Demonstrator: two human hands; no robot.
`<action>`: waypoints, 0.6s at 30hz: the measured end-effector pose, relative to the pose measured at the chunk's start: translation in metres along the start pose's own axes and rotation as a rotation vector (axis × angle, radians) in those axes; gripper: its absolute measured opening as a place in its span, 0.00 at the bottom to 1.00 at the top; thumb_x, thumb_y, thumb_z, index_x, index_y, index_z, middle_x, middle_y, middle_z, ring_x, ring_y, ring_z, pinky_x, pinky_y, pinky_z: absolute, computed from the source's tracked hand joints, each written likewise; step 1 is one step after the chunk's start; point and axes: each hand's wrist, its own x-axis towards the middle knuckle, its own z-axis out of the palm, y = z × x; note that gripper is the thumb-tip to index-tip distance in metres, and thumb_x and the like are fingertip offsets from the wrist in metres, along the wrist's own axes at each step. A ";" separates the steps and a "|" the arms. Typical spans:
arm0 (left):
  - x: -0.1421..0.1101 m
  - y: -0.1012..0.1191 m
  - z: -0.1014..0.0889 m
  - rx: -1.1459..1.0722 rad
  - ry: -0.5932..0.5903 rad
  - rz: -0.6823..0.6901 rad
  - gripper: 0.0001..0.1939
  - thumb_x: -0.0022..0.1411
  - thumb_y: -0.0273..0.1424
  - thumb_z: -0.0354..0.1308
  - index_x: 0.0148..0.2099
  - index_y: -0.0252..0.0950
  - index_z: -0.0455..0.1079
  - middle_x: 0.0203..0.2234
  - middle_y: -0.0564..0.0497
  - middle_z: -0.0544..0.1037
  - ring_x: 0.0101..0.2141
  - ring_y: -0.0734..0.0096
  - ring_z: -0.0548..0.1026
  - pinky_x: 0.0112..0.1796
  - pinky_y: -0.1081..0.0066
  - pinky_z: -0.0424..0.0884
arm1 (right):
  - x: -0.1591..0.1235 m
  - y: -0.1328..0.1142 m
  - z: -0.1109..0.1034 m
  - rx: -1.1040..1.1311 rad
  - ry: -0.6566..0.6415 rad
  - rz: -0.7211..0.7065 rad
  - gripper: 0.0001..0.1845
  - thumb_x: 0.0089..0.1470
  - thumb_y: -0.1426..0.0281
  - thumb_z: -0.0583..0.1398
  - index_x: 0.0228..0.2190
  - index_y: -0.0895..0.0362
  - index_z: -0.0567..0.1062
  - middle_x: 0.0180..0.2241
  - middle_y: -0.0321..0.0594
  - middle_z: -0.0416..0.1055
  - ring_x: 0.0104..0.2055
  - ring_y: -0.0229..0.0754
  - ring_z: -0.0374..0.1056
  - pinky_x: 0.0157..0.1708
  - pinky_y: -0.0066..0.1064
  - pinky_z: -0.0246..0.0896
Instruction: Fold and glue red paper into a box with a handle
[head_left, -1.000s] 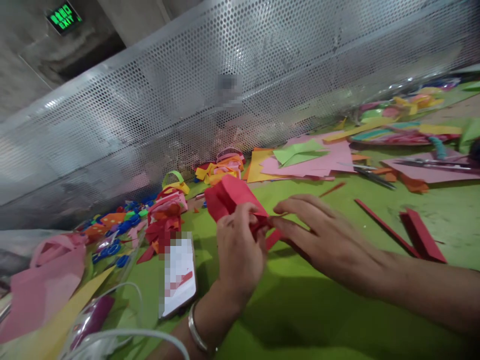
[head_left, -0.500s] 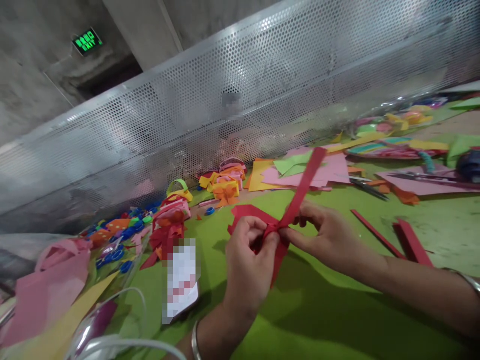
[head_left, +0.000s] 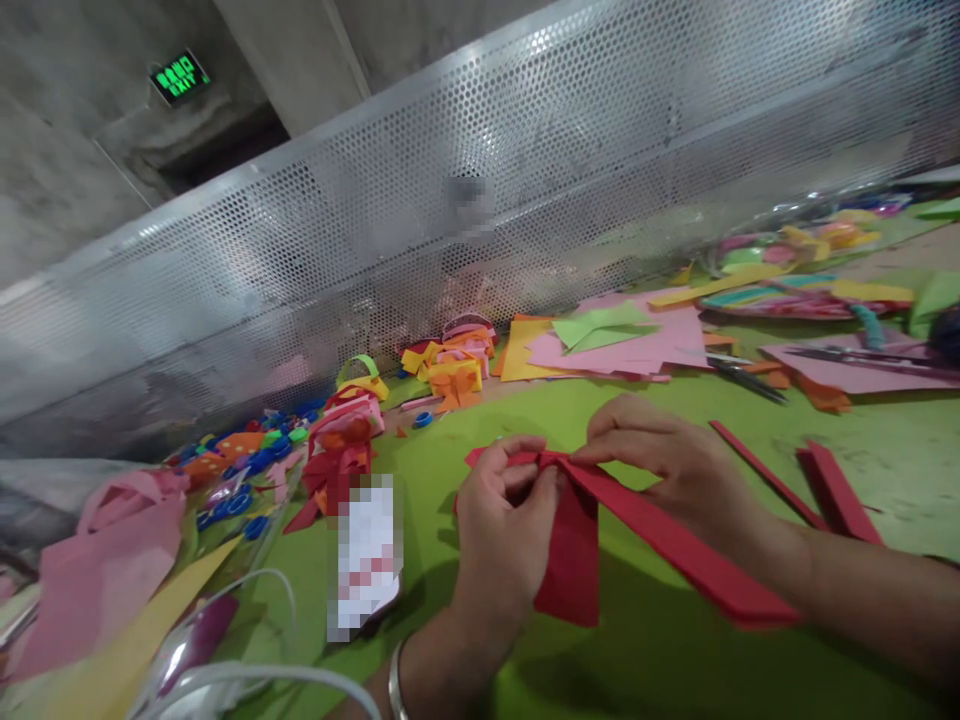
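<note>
A red paper bow (head_left: 574, 560) is held above the green table, its middle pinched between the fingers of my left hand (head_left: 506, 530). From that middle a long folded red paper strip (head_left: 682, 545) slants down to the right, toward the table's near side. The thumb and fingertips of my right hand (head_left: 667, 460) are closed on the strip close to the bow's middle. Part of the bow lies behind my left fingers. Right of my right hand are a thin red strip (head_left: 765, 472) and a thicker folded red piece (head_left: 840, 490).
A phone (head_left: 367, 555) lies left of my left hand. Finished paper bows (head_left: 454, 370), pink sheets (head_left: 622, 340) and scissors (head_left: 750, 378) are at the back. A white cable (head_left: 300, 675) crosses the near left. Behind the table stands a perforated metal panel (head_left: 360, 200).
The red strip that stuck up to the right now slants down to the right. My right hand has turned over the strip, and the bow's lower flap shows more.
</note>
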 end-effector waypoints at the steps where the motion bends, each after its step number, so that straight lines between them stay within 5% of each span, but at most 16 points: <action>1: 0.001 0.000 -0.001 -0.030 -0.009 -0.015 0.15 0.48 0.32 0.67 0.38 0.36 0.68 0.21 0.52 0.80 0.24 0.68 0.78 0.25 0.77 0.68 | 0.000 0.000 0.000 -0.042 -0.024 -0.053 0.10 0.59 0.74 0.56 0.28 0.58 0.76 0.28 0.42 0.70 0.31 0.40 0.66 0.28 0.30 0.64; 8: 0.002 0.002 -0.002 -0.161 0.009 -0.035 0.13 0.49 0.32 0.66 0.37 0.35 0.68 0.18 0.55 0.77 0.20 0.77 0.73 0.25 0.78 0.67 | 0.000 -0.004 -0.001 -0.387 -0.151 -0.205 0.16 0.62 0.74 0.52 0.27 0.58 0.76 0.28 0.43 0.70 0.31 0.42 0.62 0.30 0.33 0.59; 13: 0.003 0.003 -0.006 -0.106 -0.040 -0.043 0.18 0.47 0.29 0.65 0.42 0.35 0.66 0.20 0.55 0.78 0.22 0.74 0.74 0.26 0.76 0.69 | -0.002 -0.004 0.001 -0.451 -0.191 -0.285 0.17 0.61 0.77 0.53 0.24 0.59 0.75 0.24 0.41 0.68 0.27 0.41 0.60 0.29 0.34 0.55; 18: -0.001 0.005 -0.008 0.103 -0.062 0.024 0.21 0.51 0.26 0.61 0.48 0.36 0.63 0.22 0.54 0.79 0.24 0.69 0.76 0.26 0.74 0.69 | -0.001 -0.003 -0.001 -0.193 -0.188 0.016 0.09 0.59 0.70 0.57 0.31 0.57 0.77 0.28 0.40 0.71 0.31 0.41 0.66 0.30 0.32 0.61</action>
